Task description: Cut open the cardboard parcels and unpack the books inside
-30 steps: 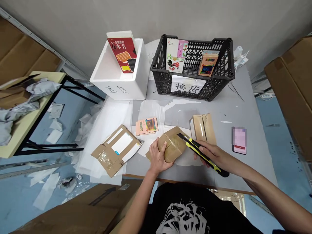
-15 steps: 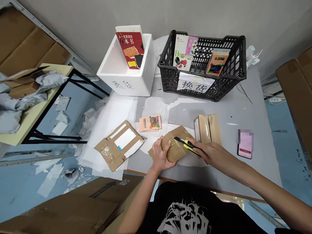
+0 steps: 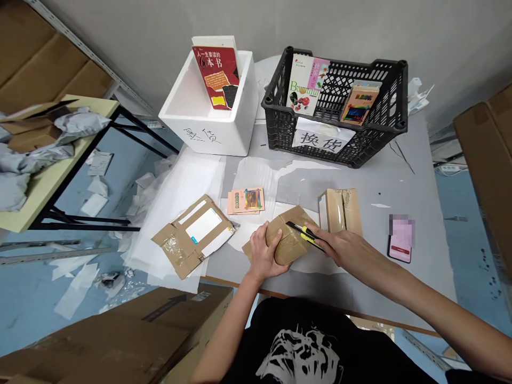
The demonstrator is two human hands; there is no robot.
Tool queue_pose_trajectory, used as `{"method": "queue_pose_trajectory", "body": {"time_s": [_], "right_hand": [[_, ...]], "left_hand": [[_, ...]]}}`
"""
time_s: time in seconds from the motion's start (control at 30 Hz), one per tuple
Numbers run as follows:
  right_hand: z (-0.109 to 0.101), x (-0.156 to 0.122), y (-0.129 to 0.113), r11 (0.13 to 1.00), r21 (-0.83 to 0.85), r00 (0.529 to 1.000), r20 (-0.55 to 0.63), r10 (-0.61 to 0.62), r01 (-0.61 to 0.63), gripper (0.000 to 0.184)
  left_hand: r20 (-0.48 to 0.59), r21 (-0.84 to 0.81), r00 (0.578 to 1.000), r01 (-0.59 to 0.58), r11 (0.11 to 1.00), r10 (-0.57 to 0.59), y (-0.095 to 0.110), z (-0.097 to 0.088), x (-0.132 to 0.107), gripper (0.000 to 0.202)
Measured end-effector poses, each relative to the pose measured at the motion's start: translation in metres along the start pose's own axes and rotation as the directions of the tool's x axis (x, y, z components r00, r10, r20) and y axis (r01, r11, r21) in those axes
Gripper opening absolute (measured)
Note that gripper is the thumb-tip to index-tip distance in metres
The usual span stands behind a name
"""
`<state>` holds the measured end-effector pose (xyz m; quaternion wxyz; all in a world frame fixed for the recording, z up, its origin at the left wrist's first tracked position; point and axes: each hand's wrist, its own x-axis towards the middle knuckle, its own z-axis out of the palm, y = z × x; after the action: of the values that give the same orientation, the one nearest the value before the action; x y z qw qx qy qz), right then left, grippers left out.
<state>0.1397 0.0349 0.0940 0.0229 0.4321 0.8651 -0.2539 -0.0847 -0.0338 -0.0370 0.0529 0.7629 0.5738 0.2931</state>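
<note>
My left hand (image 3: 267, 256) grips a small taped cardboard box (image 3: 292, 240) by its left side, thumb on top. Closed around a yellow and black box cutter (image 3: 308, 234), my right hand (image 3: 334, 245) holds the tool over the same box, its tip at the upper face. Whether the blade cuts into the tape I cannot tell. Behind the right hand stands another taped cardboard box (image 3: 344, 210). Left of the held box lie a small stack of orange-pink booklets (image 3: 246, 200) and an opened, flattened cardboard package (image 3: 196, 234) with a white label.
A white foam box (image 3: 208, 133) with a red book (image 3: 218, 77) stands at the back left. Beside it is a black plastic crate (image 3: 336, 106) holding books. A phone (image 3: 400, 240) lies at the right. Left stands a side table (image 3: 80, 154) with parcels.
The box cutter has shifted very slightly over the box, while both hands keep their grips. The whole view has tilted a little; the other things stay in place.
</note>
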Motion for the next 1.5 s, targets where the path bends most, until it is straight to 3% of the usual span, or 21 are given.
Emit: {"method": "queue_pose_trajectory", "body": {"time_s": [0.43,0.93,1.17,1.5], "right_hand": [[-0.019,-0.013,-0.003,0.984,-0.144,0.993,0.06,-0.098,0.106,0.051],[-0.021,-0.019,-0.005,0.956,-0.285,0.992,0.119,-0.045,0.078,0.06],[-0.032,-0.02,-0.017,0.95,-0.309,0.969,0.243,0.035,0.043,0.073],[-0.025,-0.03,-0.018,0.955,-0.294,0.971,0.236,0.047,0.025,0.075]], "left_hand": [[-0.057,-0.006,0.998,0.022,1.0,-0.023,0.001,0.003,0.0,0.097],[-0.014,0.041,0.999,0.037,0.998,-0.036,0.005,0.007,0.004,0.09],[-0.008,0.047,0.999,0.034,0.998,-0.034,0.006,0.007,0.003,0.088],[0.005,0.044,0.999,0.035,0.998,-0.035,0.006,0.009,0.002,0.078]]}}
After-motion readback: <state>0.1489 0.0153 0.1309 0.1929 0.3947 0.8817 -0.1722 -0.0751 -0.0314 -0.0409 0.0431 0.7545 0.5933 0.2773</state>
